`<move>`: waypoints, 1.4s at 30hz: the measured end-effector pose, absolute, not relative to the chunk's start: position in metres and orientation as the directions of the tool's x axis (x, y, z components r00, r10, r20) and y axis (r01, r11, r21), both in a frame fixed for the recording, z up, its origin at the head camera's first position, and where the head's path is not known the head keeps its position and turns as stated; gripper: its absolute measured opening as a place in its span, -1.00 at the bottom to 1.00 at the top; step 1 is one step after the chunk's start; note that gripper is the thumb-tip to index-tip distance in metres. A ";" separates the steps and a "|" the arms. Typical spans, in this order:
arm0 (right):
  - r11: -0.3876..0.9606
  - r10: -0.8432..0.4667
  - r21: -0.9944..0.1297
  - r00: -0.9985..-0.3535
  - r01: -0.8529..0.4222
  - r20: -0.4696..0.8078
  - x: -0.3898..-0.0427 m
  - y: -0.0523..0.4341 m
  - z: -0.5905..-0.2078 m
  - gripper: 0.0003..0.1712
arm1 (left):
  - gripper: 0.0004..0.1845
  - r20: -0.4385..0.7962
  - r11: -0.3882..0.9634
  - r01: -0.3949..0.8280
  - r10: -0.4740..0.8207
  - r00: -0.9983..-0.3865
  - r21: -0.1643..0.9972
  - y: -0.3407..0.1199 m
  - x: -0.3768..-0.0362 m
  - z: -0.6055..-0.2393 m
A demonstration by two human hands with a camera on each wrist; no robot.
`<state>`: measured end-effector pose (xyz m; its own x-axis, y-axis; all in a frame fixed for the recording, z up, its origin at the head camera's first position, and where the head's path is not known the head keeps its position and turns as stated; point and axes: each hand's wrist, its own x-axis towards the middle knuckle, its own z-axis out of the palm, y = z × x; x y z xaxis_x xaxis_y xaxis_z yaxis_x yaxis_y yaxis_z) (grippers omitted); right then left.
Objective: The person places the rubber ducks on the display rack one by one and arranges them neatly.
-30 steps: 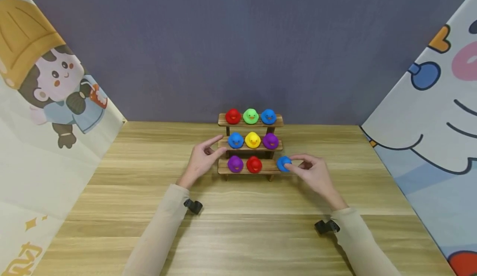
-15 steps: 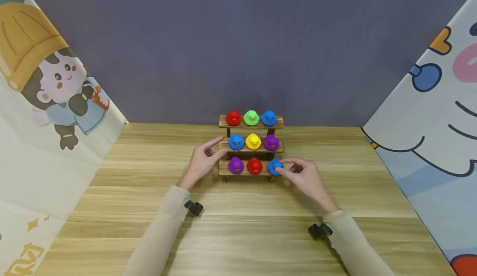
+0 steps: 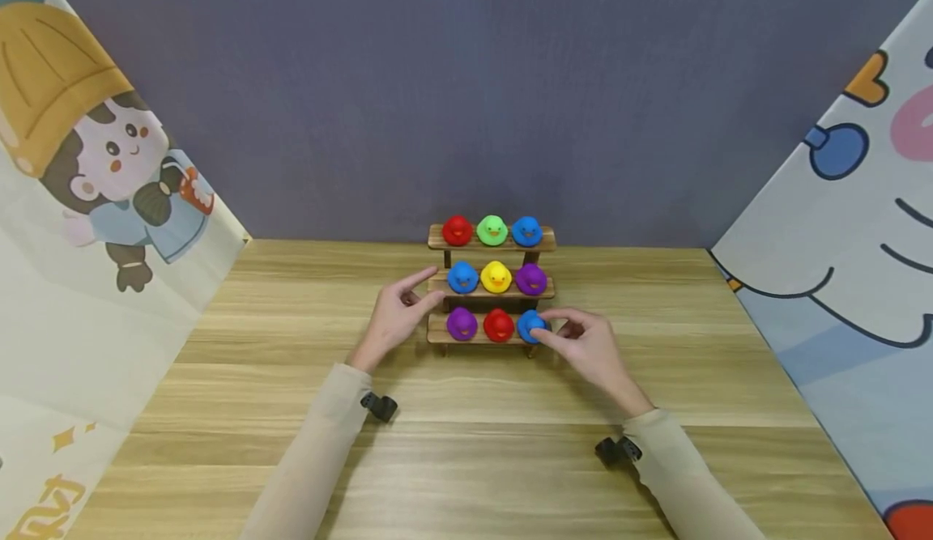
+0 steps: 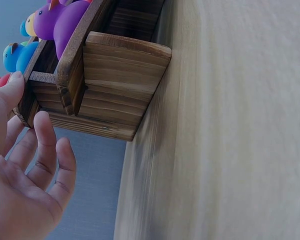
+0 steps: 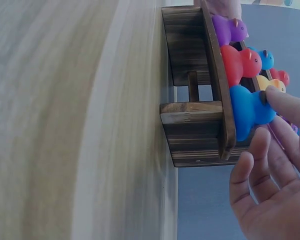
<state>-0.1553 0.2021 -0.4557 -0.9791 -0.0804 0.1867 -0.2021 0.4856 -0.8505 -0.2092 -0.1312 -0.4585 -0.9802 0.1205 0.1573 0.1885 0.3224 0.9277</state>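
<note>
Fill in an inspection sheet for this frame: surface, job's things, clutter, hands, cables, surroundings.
Surface: wooden table, pale plank grain.
Job's things: three-tier wooden rack with nine toy ducks; blue duck on the bottom shelf, at its right end, beside the red duck and purple duck.
Clutter: nothing seen.
Hands: right hand pinches the blue duck with its fingertips; left hand lies open against the rack's left end.
Cables: nothing seen; a small black clip sits at each sleeve cuff.
Surroundings: grey backdrop, cartoon-print cloth panels on both sides.

Cartoon-printed cloths (image 3: 95,200) are hanging along the counter's (image 3: 291,443) left and right edges — a plain grey wall (image 3: 466,78) is standing behind its far edge.
</note>
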 end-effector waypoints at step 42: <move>0.463 -0.078 -0.855 -0.972 -0.234 0.223 -0.158 0.200 -0.460 -0.67 | -0.43 0.178 0.330 0.209 0.123 -0.976 0.920 -0.131 -0.211 -0.460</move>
<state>-0.1577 0.2005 -0.4596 -0.9716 -0.0784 0.2234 -0.2339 0.4627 -0.8551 -0.2110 -0.1315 -0.4605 -0.9764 0.1230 0.1777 0.2091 0.3301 0.9205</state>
